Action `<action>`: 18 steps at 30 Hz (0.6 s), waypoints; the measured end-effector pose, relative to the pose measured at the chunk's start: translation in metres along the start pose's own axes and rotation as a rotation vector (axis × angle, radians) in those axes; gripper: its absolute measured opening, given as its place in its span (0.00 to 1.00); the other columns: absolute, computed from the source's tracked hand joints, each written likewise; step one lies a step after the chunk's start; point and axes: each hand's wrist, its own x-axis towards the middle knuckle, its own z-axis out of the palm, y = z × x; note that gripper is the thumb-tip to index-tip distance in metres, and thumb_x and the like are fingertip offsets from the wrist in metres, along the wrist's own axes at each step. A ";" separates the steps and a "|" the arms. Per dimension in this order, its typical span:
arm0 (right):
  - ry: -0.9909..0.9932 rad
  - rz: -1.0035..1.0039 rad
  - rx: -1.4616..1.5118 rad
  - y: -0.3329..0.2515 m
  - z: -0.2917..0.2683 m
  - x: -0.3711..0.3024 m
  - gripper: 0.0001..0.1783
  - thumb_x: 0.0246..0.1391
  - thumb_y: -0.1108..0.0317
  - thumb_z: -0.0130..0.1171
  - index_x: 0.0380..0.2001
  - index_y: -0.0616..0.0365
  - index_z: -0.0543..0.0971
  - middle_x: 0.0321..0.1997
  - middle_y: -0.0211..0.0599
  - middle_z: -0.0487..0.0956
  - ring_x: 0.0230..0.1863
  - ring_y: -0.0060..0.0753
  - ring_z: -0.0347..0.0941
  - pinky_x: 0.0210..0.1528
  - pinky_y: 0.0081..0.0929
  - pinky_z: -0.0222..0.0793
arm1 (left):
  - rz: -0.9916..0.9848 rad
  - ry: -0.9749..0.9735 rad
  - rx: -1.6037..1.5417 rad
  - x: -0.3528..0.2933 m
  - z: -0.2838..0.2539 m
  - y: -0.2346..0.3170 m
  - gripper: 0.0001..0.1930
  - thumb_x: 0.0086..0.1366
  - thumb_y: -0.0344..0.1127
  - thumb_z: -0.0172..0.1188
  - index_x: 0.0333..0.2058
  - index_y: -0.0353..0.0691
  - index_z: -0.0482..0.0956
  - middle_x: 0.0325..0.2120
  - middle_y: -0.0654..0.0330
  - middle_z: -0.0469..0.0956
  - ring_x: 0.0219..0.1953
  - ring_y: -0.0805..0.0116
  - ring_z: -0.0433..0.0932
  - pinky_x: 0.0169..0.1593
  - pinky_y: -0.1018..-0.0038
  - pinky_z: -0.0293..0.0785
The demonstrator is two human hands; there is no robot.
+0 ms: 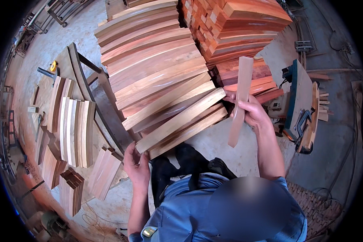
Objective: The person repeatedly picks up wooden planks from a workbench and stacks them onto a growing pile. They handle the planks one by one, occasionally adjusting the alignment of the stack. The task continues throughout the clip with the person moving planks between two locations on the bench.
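Note:
My left hand point(137, 164) is closed on the near left end of a pale wooden strip point(181, 119), which slants up to the right over the front of a stack. In my right hand point(252, 111) a thin, light pinkish wooden slat point(245, 74) is pinched between thumb and fingers, roughly upright in the picture. The right fingertips also reach the far right end of the pale strip, partly hidden behind the slat. Another pale strip point(189, 131) lies just below it, nearer to me. Beyond spreads the stack of wooden strips point(157, 72), laid side by side.
A tall pile of reddish wood blocks point(246, 28) stands far right. To the left, bundles of strips point(74, 129) lie on a board with a yellow tape measure point(53, 65) and a hammer-like tool point(46, 72). At right, a blue clamp point(302, 123) rests on a bench.

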 end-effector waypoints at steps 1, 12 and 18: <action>0.001 0.004 0.000 0.000 -0.002 -0.003 0.23 0.56 0.65 0.62 0.53 0.62 0.72 0.65 0.50 0.68 0.61 0.41 0.68 0.42 0.37 0.79 | -0.041 -0.018 0.017 -0.002 -0.001 0.003 0.24 0.63 0.16 0.58 0.57 0.34 0.70 0.51 0.57 0.76 0.47 0.73 0.76 0.50 0.78 0.73; 0.034 0.025 -0.073 0.004 -0.006 -0.004 0.27 0.55 0.63 0.63 0.54 0.65 0.70 0.58 0.46 0.70 0.50 0.33 0.72 0.42 0.34 0.78 | 0.098 0.005 0.013 0.009 0.004 -0.002 0.21 0.59 0.13 0.59 0.51 0.35 0.72 0.55 0.56 0.71 0.38 0.77 0.71 0.43 0.80 0.72; 0.052 0.053 -0.161 -0.004 0.006 -0.008 0.38 0.54 0.63 0.64 0.65 0.65 0.64 0.63 0.46 0.68 0.53 0.33 0.70 0.45 0.34 0.75 | -0.064 -0.001 -0.050 0.000 -0.003 -0.017 0.21 0.62 0.17 0.60 0.54 0.34 0.72 0.47 0.59 0.75 0.41 0.76 0.72 0.44 0.79 0.72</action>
